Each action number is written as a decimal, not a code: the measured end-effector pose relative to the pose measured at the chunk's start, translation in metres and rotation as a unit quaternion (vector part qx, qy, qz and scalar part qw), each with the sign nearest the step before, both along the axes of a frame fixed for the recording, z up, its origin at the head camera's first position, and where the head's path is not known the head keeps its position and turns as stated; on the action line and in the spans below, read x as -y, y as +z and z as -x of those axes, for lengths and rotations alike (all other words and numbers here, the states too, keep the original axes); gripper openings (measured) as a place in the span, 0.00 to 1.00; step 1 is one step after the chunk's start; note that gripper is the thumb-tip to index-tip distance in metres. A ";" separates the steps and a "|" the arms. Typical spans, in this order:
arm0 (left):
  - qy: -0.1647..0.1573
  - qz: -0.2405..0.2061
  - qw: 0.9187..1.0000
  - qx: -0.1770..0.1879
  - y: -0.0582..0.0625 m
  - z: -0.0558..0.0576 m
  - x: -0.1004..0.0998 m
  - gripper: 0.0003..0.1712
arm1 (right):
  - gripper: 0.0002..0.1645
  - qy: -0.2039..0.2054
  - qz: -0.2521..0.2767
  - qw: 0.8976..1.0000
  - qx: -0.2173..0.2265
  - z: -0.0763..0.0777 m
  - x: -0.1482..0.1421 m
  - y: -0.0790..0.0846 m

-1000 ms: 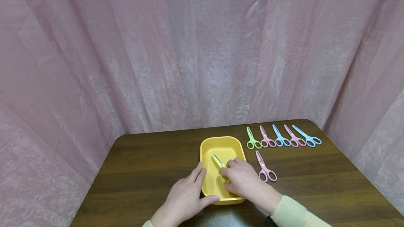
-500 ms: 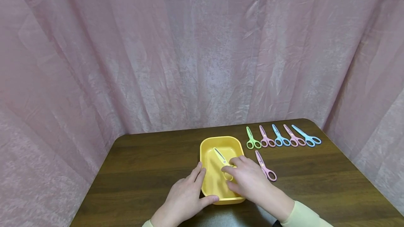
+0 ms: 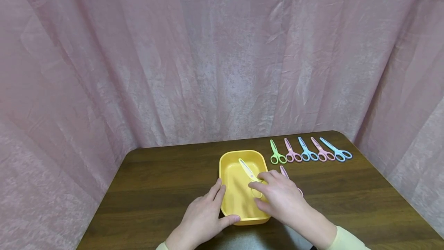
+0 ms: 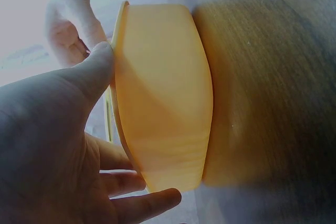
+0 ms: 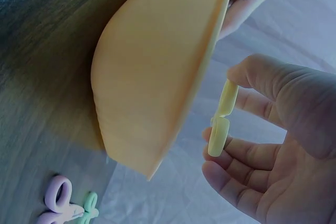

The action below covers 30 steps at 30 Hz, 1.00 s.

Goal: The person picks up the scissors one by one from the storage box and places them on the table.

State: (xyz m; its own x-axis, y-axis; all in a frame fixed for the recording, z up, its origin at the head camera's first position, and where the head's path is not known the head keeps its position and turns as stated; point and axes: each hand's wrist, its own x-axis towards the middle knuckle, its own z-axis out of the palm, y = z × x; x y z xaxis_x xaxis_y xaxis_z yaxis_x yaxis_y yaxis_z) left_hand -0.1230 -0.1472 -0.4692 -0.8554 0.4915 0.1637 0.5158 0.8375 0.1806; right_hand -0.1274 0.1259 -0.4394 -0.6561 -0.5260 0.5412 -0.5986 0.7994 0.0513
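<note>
A pair of yellow scissors [image 3: 246, 169] hangs above the yellow tray [image 3: 233, 207], its pale blades pointing to the far left. My right hand [image 3: 285, 198] pinches it by the finger loops, thumb on one loop and fingertips at the other. In the right wrist view, the loops of the scissors [image 5: 227, 98] sit above the level of the tray's rim. My left hand [image 3: 204, 213] rests against the tray with nearly straight fingers along its left side and the thumb at the near rim. Pink scissors [image 3: 283, 171] lie right of the tray, partly hidden behind my right hand.
On the dark wooden table [image 3: 166, 188], a row of scissors lies at the far right: green scissors [image 3: 274, 147], pink scissors [image 3: 289, 146], blue scissors [image 3: 303, 146], more pink scissors [image 3: 317, 145] and light blue scissors [image 3: 331, 146]. A pink curtain [image 3: 222, 68] hangs behind.
My right hand has moved right and slightly up, lifting the yellow scissors from the tray and covering more of the nearby pink scissors. The left hand and the tray have stayed put.
</note>
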 end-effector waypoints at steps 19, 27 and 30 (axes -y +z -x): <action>0.000 -0.002 1.000 0.001 -0.001 0.001 0.000 0.62 | 0.26 -0.023 0.017 0.999 -0.016 -0.006 -0.024 0.004; 0.002 -0.003 1.000 0.002 -0.001 0.001 0.001 0.61 | 0.25 -0.028 0.022 0.999 -0.024 -0.006 -0.036 0.006; 0.001 -0.001 1.000 0.004 -0.001 0.001 0.000 0.61 | 0.26 -0.031 0.023 0.999 -0.035 -0.005 -0.041 0.005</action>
State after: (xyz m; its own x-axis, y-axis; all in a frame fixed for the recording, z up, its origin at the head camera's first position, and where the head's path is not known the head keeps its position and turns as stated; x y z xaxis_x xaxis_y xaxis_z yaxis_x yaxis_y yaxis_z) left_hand -0.1243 -0.1477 -0.4702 -0.8574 0.4895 0.1589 0.5129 0.8379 0.1865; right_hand -0.1228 0.1667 -0.4342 -0.6462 -0.4599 0.6091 -0.5447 0.8369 0.0540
